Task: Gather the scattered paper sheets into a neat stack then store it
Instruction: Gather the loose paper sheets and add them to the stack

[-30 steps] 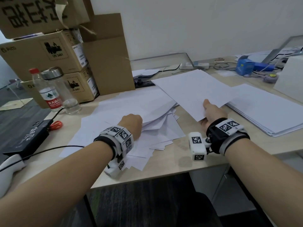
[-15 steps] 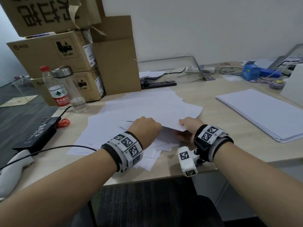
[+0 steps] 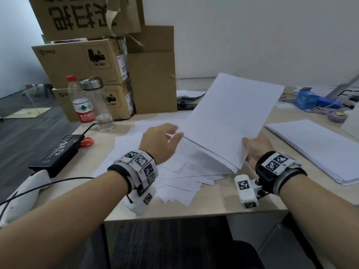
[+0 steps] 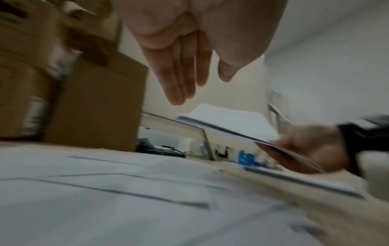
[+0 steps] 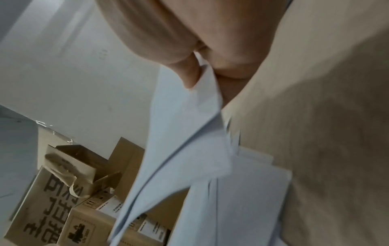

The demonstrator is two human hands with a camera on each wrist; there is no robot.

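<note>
My right hand (image 3: 246, 148) pinches the near corner of a bundle of white sheets (image 3: 233, 117) and holds it tilted up above the desk. In the right wrist view thumb and fingers (image 5: 189, 74) clamp that bundle (image 5: 179, 149). My left hand (image 3: 174, 133) hovers by the bundle's left corner; its fingers (image 4: 179, 79) are straight and hold nothing. Scattered sheets (image 3: 184, 171) lie fanned on the desk under both hands, and show close up as the scattered sheets (image 4: 105, 191) in the left wrist view. A neat paper stack (image 3: 318, 148) lies at the right.
Stacked cardboard boxes (image 3: 83, 63) stand at the back left, with a water bottle (image 3: 82, 101) and a glass flask (image 3: 99, 103) in front. A black box (image 3: 56, 152) sits at the left edge. Blue items (image 3: 307, 100) and cables lie back right. The desk edge (image 3: 194, 214) is near.
My right hand carried a sheet left onto the pile, slid under it, and has now lifted a bundle. My left hand went from a curled fist on the pile to straight fingers.
</note>
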